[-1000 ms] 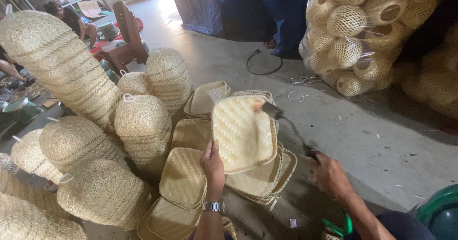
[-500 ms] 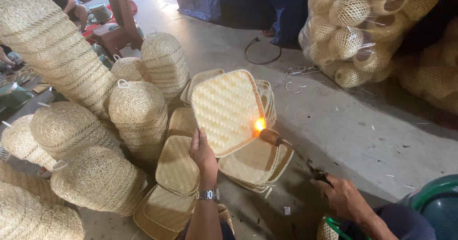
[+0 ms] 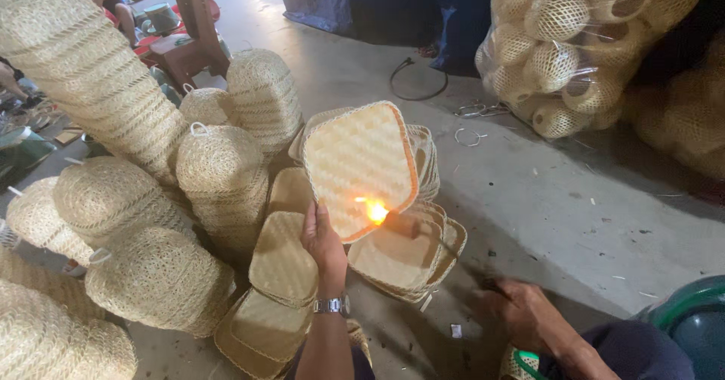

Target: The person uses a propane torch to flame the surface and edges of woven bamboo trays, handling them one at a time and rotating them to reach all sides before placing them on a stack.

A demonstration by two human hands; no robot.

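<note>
Two hands work over the grey concrete floor (image 3: 544,199). Six or so tall stacks of domed woven straw baskets (image 3: 219,176) crowd the left side, and one clear bag of round woven balls (image 3: 559,48) sits at top right. Flat woven bamboo trays (image 3: 283,263) lie in low piles on the floor; their number cannot be counted. One pale square woven bamboo lid (image 3: 359,165) is held up on edge, tilted, one corner pointing down. The left hand (image 3: 325,244) pinches its lower edge. The right hand (image 3: 521,312) is closed around a thin metal torch (image 3: 423,233), whose long axis runs up-left, flame (image 3: 375,212) touching the lid's lower rim.
</note>
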